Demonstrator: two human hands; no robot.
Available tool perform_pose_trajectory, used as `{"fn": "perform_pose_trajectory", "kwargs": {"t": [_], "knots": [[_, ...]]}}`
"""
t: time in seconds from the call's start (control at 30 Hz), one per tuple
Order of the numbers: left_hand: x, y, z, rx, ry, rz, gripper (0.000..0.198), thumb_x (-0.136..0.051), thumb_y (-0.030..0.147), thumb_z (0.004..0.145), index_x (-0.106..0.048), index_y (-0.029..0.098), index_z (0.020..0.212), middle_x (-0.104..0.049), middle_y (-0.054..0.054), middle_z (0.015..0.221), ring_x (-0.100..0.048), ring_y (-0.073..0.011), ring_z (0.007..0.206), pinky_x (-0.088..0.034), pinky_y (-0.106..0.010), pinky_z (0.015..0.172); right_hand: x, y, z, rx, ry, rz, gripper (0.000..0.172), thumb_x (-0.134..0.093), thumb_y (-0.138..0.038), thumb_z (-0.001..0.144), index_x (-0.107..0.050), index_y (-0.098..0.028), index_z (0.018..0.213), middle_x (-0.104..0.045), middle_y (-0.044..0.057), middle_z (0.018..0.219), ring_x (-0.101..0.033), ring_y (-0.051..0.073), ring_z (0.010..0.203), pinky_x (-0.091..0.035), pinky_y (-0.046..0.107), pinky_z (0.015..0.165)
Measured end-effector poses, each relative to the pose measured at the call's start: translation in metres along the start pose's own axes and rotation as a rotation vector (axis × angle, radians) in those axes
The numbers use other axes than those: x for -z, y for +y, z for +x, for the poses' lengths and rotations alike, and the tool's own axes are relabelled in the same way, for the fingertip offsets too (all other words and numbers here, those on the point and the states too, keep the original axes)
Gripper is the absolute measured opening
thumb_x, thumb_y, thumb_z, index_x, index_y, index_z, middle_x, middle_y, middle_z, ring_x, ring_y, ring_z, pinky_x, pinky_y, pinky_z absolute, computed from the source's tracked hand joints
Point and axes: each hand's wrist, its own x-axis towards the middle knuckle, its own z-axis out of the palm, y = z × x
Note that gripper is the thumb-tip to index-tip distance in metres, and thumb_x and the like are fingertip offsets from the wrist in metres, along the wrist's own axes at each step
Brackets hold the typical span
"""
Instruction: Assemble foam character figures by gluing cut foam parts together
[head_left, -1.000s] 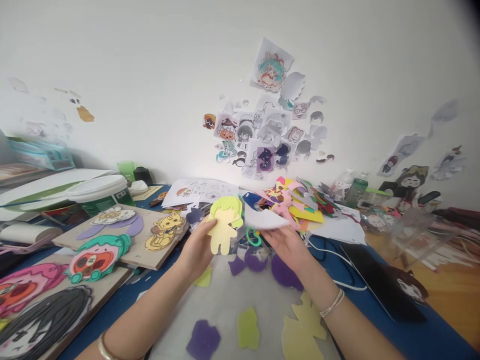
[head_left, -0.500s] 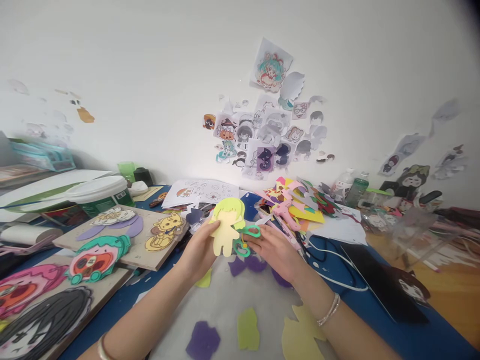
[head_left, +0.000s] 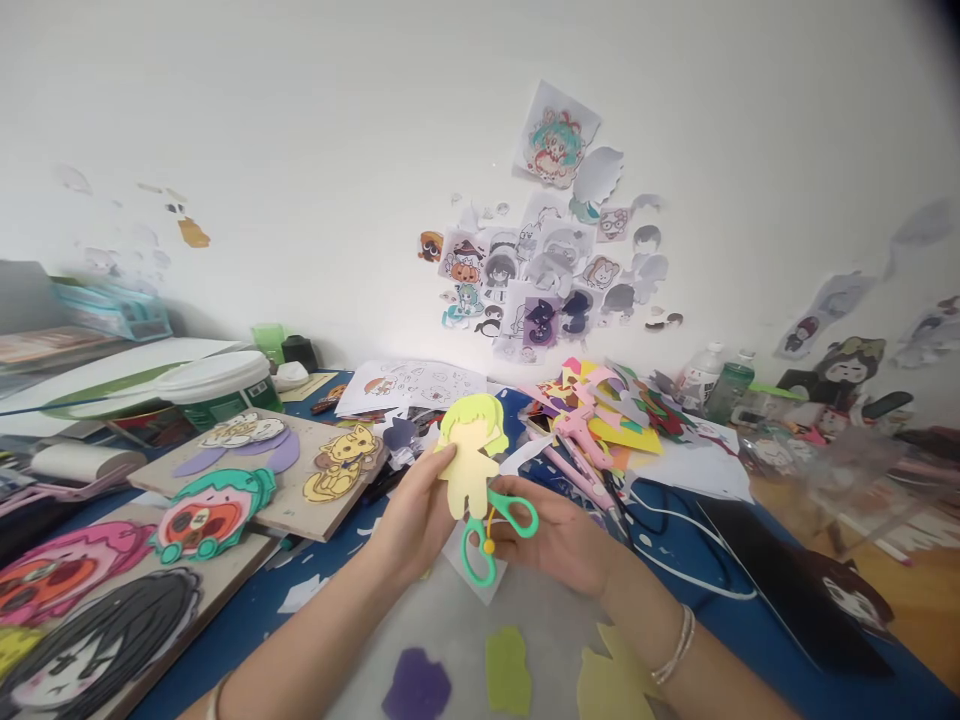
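Note:
My left hand [head_left: 416,515] pinches a pale yellow paper figure [head_left: 471,462] with lime-green hair and holds it upright above the table. My right hand [head_left: 566,540] grips green-handled scissors [head_left: 491,525] just below the figure, with the handles toward me; the blades are hidden behind the figure. Under both hands lies a grey mat [head_left: 457,630] with purple [head_left: 416,688], green [head_left: 508,668] and yellow [head_left: 611,680] cut-out shapes on it.
Boards with finished foam characters [head_left: 214,510] lie at the left on the blue table [head_left: 757,625]. A white bucket [head_left: 214,385] stands behind them. A heap of coloured paper scraps [head_left: 611,410], bottles [head_left: 705,375] and cables lie to the right. Drawings [head_left: 540,265] hang on the wall.
My right hand dropped the white paper, picked up the green scissors and brought them under the figure. My left hand kept hold of the figure; the view shifted slightly.

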Motion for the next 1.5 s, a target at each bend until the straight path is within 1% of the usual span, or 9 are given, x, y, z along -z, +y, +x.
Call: {"fn": "perform_pose_trajectory", "kwargs": {"t": [0.07,0.27,0.43,0.6,0.8,0.93,1.03,1.3,1.5], "knots": [[-0.001,0.000,-0.001,0.005,0.004,-0.002,0.035,-0.049,0.022,0.084,-0.049,0.012,0.118,-0.069,-0.009,0.091,-0.065,-0.0189,0.074,-0.052,-0.025,0.061,-0.005,0.001,0.000,-0.009,-0.021,0.002,0.016,-0.058,-0.027,0.081,-0.062,-0.019,0.095,-0.063,0.003,0.083,-0.059,0.015,0.082,-0.042,0.030,0.081],[-0.005,0.001,-0.002,0.057,-0.035,0.048,0.039,-0.045,0.027,0.085,-0.047,0.008,0.119,-0.068,-0.008,0.076,-0.051,-0.0105,0.038,-0.039,-0.022,0.033,-0.009,0.002,0.001,-0.013,-0.068,-0.085,0.027,-0.062,-0.035,0.079,-0.065,-0.012,0.092,-0.062,0.008,0.087,-0.053,0.012,0.075,-0.042,0.022,0.071],[-0.003,0.000,0.000,0.016,-0.071,0.015,0.038,-0.045,0.024,0.085,-0.045,0.010,0.121,-0.067,-0.012,0.091,-0.061,-0.0150,0.054,-0.048,-0.024,0.041,-0.004,0.000,-0.003,0.024,-0.062,-0.190,0.030,-0.062,-0.037,0.078,-0.064,-0.013,0.095,-0.059,0.005,0.077,-0.052,0.012,0.068,-0.042,0.023,0.062],[0.005,0.006,0.008,-0.114,0.033,0.013,0.036,-0.049,0.019,0.083,-0.047,0.013,0.119,-0.066,-0.012,0.101,-0.066,-0.0194,0.082,-0.054,-0.026,0.066,0.005,-0.011,-0.005,0.207,0.101,-0.237,0.029,-0.062,-0.036,0.076,-0.061,-0.019,0.101,-0.059,0.006,0.099,-0.057,0.014,0.078,-0.046,0.029,0.073],[0.007,0.013,0.010,-0.133,0.121,0.017,0.038,-0.047,0.019,0.081,-0.045,0.010,0.119,-0.067,-0.014,0.097,-0.067,-0.0243,0.084,-0.055,-0.030,0.062,0.012,-0.019,-0.004,0.312,0.294,-0.266,0.031,-0.070,-0.037,0.068,-0.058,-0.023,0.093,-0.056,0.000,0.092,-0.057,0.012,0.073,-0.047,0.026,0.068],[0.009,0.011,0.010,-0.146,0.167,0.076,0.042,-0.052,0.011,0.075,-0.045,0.010,0.116,-0.068,-0.013,0.093,-0.067,-0.0227,0.083,-0.054,-0.032,0.070,0.012,-0.012,0.000,0.313,0.475,-0.523,0.036,-0.077,-0.032,0.056,-0.060,-0.021,0.086,-0.056,0.000,0.084,-0.054,0.011,0.067,-0.044,0.023,0.060],[0.012,0.008,0.012,-0.167,0.190,0.134,0.047,-0.061,0.012,0.070,-0.047,0.015,0.115,-0.067,-0.007,0.089,-0.066,-0.0195,0.082,-0.053,-0.030,0.073,0.011,-0.006,0.002,0.339,0.530,-0.741,0.033,-0.073,-0.032,0.058,-0.061,-0.020,0.086,-0.057,0.001,0.081,-0.053,0.013,0.068,-0.045,0.024,0.059],[0.010,0.005,0.009,-0.107,-0.057,0.074,0.047,-0.062,0.046,0.072,-0.055,0.015,0.107,-0.064,-0.009,0.093,-0.062,-0.0189,0.079,-0.050,-0.030,0.072,0.013,0.000,0.000,0.425,0.479,-1.173,0.027,-0.063,-0.023,0.068,-0.059,-0.022,0.095,-0.056,0.003,0.097,-0.055,0.015,0.075,-0.048,0.029,0.072],[0.011,0.002,0.011,-0.086,-0.148,0.045,0.036,-0.053,0.042,0.081,-0.056,0.019,0.107,-0.062,-0.008,0.101,-0.060,-0.0211,0.088,-0.047,-0.035,0.080,0.011,0.000,-0.003,0.504,0.477,-1.349,0.023,-0.061,-0.021,0.069,-0.058,-0.021,0.092,-0.058,0.003,0.089,-0.055,0.015,0.073,-0.048,0.026,0.066]]}}
